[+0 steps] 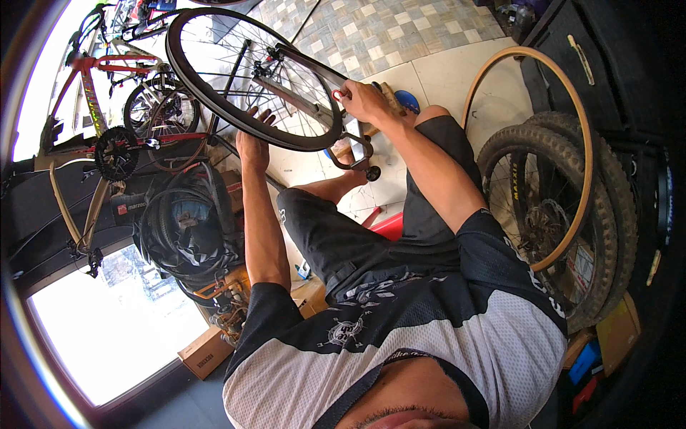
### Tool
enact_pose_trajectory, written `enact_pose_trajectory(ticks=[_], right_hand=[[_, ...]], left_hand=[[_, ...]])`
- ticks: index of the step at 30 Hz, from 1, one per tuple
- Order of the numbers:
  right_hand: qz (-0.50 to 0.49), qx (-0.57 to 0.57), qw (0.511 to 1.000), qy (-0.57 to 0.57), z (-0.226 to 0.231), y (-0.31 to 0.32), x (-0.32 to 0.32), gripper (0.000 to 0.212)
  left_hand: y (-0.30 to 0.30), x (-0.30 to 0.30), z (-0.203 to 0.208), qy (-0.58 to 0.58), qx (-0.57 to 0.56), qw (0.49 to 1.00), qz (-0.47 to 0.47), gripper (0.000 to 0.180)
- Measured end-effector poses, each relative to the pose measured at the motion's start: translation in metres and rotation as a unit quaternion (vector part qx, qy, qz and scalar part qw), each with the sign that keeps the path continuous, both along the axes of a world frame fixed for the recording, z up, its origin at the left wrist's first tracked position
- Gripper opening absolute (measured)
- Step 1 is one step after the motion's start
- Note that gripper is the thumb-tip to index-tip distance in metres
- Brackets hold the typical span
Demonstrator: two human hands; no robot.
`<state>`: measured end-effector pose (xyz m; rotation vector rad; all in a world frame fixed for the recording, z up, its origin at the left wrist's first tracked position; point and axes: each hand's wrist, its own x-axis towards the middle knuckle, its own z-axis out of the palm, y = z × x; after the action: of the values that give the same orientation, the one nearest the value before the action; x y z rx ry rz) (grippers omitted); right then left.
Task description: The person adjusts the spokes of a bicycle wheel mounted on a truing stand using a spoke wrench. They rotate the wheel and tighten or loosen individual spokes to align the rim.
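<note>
A black-rimmed bicycle wheel sits tilted in a grey metal wheel truing stand, its spokes and hub facing up at me. My left hand is at the near left side of the rim, fingers spread and stretched out beside it. Whether its palm touches the rim I cannot tell. At the right side of the wheel, by the stand's upright, my right hand pinches a small red ring-shaped tool. A black knob sticks out from the stand's near end, between my knees.
A bare tan-sided tyre leans on the right, beside knobby-tyred wheels and dark drawers. Left stand a red bicycle frame and a heap of black tyres. A blue round dish lies beyond my right hand.
</note>
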<state>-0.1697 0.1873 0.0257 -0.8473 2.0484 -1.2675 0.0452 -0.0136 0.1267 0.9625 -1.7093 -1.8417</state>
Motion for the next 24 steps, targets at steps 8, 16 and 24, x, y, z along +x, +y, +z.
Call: enact_pose_trajectory(ticks=[8, 16, 24], right_hand=[[0.007, -0.003, 1.0, -0.009, 0.004, 0.003, -0.001, 0.026], [0.009, -0.008, 1.0, -0.011, 0.003, 0.004, -0.002, 0.026], [0.009, -0.007, 1.0, -0.012, 0.003, 0.004, -0.001, 0.025]], left_hand=[[0.0, 0.0, 0.006, 0.021, -0.009, 1.0, 0.009, 0.068], [0.005, -0.015, 0.026, -0.021, -0.069, 0.996, -0.049, 0.07], [0.008, -0.034, 0.043, -0.024, -0.038, 0.999, -0.004, 0.064]])
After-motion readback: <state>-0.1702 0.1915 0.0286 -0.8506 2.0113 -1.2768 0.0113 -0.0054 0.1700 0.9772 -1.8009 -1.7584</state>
